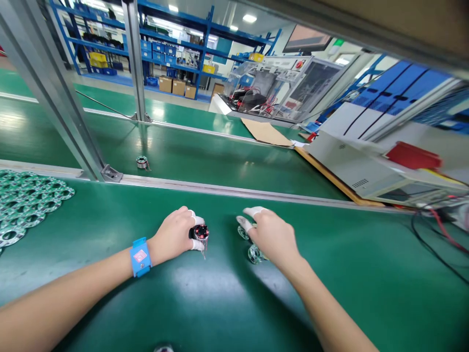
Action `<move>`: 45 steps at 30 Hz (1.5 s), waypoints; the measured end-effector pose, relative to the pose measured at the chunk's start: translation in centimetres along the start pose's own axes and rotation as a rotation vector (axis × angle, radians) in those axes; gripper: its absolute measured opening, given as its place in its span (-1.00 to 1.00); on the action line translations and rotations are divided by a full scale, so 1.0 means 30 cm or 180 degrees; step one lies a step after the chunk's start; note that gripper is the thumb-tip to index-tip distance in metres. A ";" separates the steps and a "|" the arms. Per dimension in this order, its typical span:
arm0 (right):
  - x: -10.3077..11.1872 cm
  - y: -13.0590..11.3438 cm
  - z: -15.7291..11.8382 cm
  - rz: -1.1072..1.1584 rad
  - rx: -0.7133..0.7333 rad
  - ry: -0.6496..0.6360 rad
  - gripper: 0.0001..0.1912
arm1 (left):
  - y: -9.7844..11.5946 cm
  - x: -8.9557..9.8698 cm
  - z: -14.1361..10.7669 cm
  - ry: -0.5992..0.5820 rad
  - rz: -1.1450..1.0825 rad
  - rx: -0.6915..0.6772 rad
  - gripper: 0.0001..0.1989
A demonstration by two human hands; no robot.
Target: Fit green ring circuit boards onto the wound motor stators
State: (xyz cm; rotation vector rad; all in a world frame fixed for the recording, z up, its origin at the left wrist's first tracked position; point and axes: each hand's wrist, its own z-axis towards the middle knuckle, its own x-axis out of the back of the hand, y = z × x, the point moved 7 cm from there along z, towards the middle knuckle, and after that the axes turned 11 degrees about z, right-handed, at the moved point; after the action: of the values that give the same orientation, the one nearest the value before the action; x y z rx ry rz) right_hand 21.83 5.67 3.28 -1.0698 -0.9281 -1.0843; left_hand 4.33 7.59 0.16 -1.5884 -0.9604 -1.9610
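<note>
My left hand (175,232), with white finger cots and a blue wrist strap (140,256), grips a small motor stator (201,231) between thumb and fingers. The stator has a black top, reddish copper windings and thin wires hanging down over the green work surface (205,303). My right hand (273,234) hovers just over a few ring-shaped green circuit boards (254,254). Its thumb and forefinger, both in white cots, are apart, with nothing visible between them. Part of the boards is hidden beneath that hand.
Many ring-shaped circuit boards (31,205) lie in a sheet at left. Another stator (142,162) stands on the green conveyor belt (205,156) beyond the metal rail. An aluminium post (62,98) rises at left. Dark and red cables (436,239) lie at right, near a grey-white cabinet (351,156).
</note>
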 end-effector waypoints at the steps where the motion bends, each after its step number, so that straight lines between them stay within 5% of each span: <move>1: -0.002 0.049 0.015 -0.0255 -0.0198 -0.0120 -0.77 | 0.000 0.006 -0.001 -0.0041 0.0008 0.0000 -0.74; 4: -0.031 0.099 0.036 -0.0314 -0.0116 -0.0458 -0.83 | 0.004 0.039 -0.004 -0.0230 0.0010 -0.0156 -0.74; 7: -0.053 0.066 0.036 0.0055 0.0059 -0.0448 -0.84 | 0.004 0.092 -0.005 -0.0181 -0.0217 -0.0191 -0.58; 12: -0.041 -0.077 0.014 0.1942 0.0463 -0.0226 -0.77 | 0.022 0.131 0.001 0.0165 -0.0712 0.0058 -0.81; 16: -0.010 -0.138 -0.013 0.2789 0.0403 0.0067 -0.74 | 0.050 0.116 0.011 0.0266 -0.1143 -0.0005 -0.73; 21: 0.016 -0.166 -0.045 0.2029 0.0674 0.0380 -0.63 | 0.027 0.097 0.023 0.0407 -0.1755 0.0254 -0.75; 25: 0.000 -0.131 -0.032 0.1411 0.0589 0.0485 -0.65 | 0.007 0.089 0.013 0.0469 -0.1093 0.0352 -0.78; 28: -0.041 -0.092 -0.002 0.1624 0.0254 0.0216 -0.68 | -0.005 0.068 0.002 0.0360 -0.0224 0.0364 -0.54; 35: -0.126 -0.114 0.015 0.2857 -0.0092 -0.0422 -0.68 | -0.010 0.016 0.006 0.0226 0.0103 0.0206 -0.62; 39: -0.140 -0.160 0.003 0.2924 0.0331 -0.0510 -0.68 | -0.015 0.011 0.008 0.0270 0.0182 0.0147 -0.60; 45: -0.135 -0.189 -0.023 0.1794 0.0945 -0.0232 -0.67 | -0.020 0.000 0.005 0.0216 0.0241 0.0100 -0.66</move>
State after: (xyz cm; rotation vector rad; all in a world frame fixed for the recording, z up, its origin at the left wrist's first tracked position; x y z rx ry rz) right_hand 15.44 5.20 0.42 -1.0380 -0.7485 -0.4304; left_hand 4.01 8.09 0.03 -1.5089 -0.8872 -1.9261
